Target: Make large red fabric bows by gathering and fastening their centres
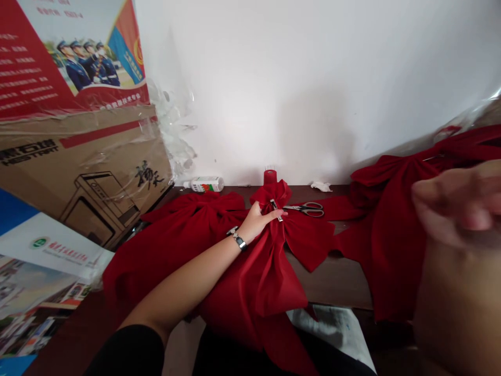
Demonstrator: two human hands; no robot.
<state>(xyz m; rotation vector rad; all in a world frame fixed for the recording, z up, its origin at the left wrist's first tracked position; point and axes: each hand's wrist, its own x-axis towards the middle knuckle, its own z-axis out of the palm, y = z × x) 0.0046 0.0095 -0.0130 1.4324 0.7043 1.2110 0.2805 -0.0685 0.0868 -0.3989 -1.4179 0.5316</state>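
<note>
My left hand grips the gathered middle of a large red fabric bow, thumb stretched across its knot. Under the thumb lies a small shiny metal bar-like piece, its exact kind unclear. Just behind the bow stands a spool of red thread with several needles sticking up from it. Scissors with dark handles lie to the right of the knot. Close to the camera at the right, my right hand is raised and blurred, with fingers curled together; whatever they may hold does not show.
More red bows lie left and right on the dark table. A white bottle rests on its side by the wall, near a crumpled white scrap. A cardboard box bounds the left side.
</note>
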